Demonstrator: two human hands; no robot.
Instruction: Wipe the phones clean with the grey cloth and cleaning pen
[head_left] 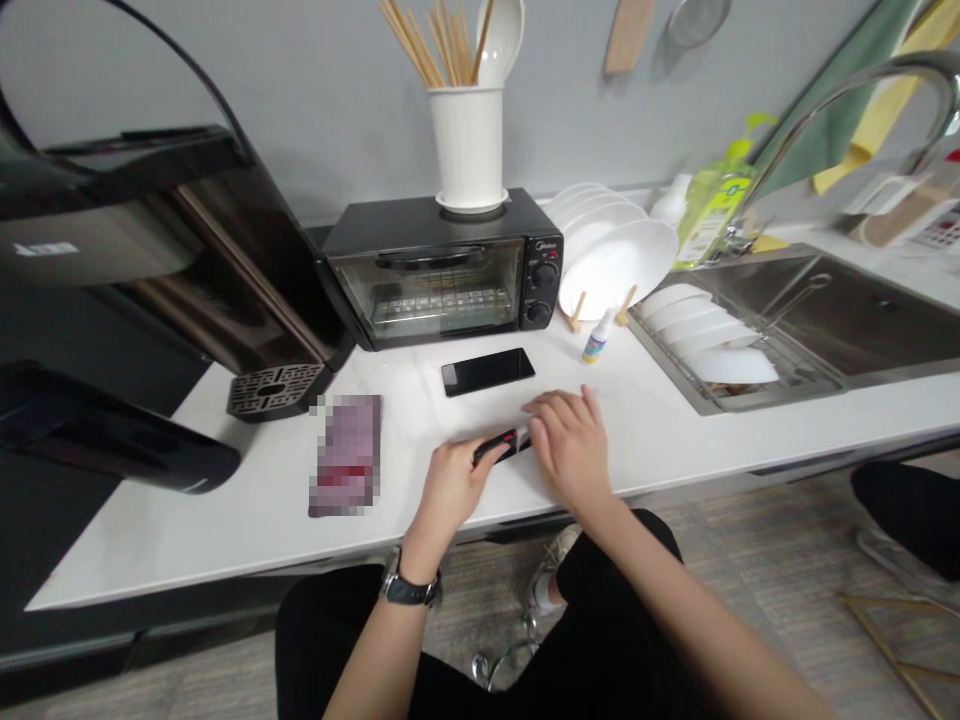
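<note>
My left hand [450, 482] is closed around a slim black tool with a red mark [495, 447], low over the white counter. A short pale grey part shows at the tool's right end, between my hands; its exact kind is unclear. My right hand [568, 440] is bent over that end, thumb and fingers drawn in around it, the outer fingers partly stretched. What the right fingertips press on is mostly hidden. Just beyond my hands a black smartphone [488, 372] lies flat. Left of them lies a blurred-out purple, flat item [346, 455].
A black toaster oven [442, 285] stands behind, carrying a white utensil holder [469, 145]. A small spray bottle [598, 338] stands before racked white plates [615, 265]. Right is a sink [885, 310] with stacked bowls [709, 335]; left are a dark appliance [225, 260] and a black cylinder [112, 430].
</note>
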